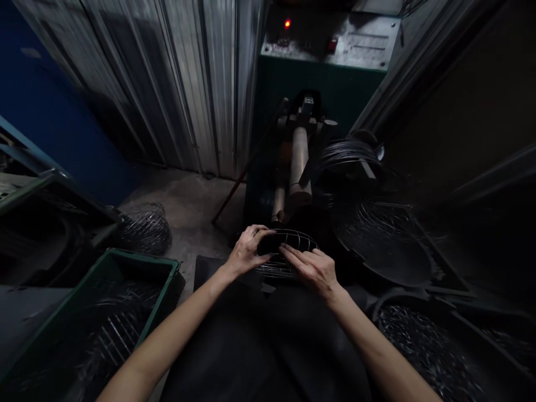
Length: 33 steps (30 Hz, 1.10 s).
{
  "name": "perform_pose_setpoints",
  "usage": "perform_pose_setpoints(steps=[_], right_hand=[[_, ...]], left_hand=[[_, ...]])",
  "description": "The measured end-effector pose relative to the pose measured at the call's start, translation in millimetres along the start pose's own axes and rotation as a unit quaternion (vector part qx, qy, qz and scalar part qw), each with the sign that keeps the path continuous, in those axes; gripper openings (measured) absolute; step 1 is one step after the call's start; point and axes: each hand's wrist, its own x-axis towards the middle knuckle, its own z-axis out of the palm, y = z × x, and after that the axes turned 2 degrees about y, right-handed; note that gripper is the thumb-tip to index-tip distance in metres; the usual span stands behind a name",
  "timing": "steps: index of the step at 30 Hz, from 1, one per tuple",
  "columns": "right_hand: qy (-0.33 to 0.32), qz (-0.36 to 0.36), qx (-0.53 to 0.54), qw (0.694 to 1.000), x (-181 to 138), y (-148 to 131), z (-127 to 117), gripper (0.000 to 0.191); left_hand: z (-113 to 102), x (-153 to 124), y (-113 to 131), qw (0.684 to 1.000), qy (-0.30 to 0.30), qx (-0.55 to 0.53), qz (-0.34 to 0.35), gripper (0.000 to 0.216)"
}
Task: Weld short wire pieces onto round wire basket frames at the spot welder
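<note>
Metal wire frame (298, 241) is held in both hands (246, 250) (315, 269).

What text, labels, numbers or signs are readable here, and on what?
None readable.
Blue panel: pale patch, too blurred to tell if it's text.
Machine: faint marks low down, too blurred to read.
Control panel: no legible lettering.

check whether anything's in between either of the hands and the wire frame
Nothing visible is. The left hand holds the wire frame at its left end, and the right hand lies against its right side. The thick round bar is beyond it, not in between.
</note>
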Motion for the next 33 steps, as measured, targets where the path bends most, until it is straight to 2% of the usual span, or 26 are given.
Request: perform_pose_setpoints(steps=[11, 20, 25, 33], right_hand=[[0.018, -0.014, 0.012, 1.0, 0, 11, 20, 0.033], [0.037, 0.006, -0.016, 0.999, -2, -5, 12, 0.038], [0.027, 0.014, -0.029, 0.999, 0, 2, 20, 0.044], [0.038, 0.009, -0.071, 0.997, 3, 8, 33, 0.04]], left_hand=[[8, 9, -19, 1.0, 0.017, 0.024, 0.005, 0.054], [5, 0, -13, 0.999, 0.025, 0.022, 0.009, 0.056], [9, 11, -20, 0.999, 0.034, 0.01, 0.01, 0.054], [12, 22, -32, 0.998, 0.044, 0.04, 0.018, 0.058]])
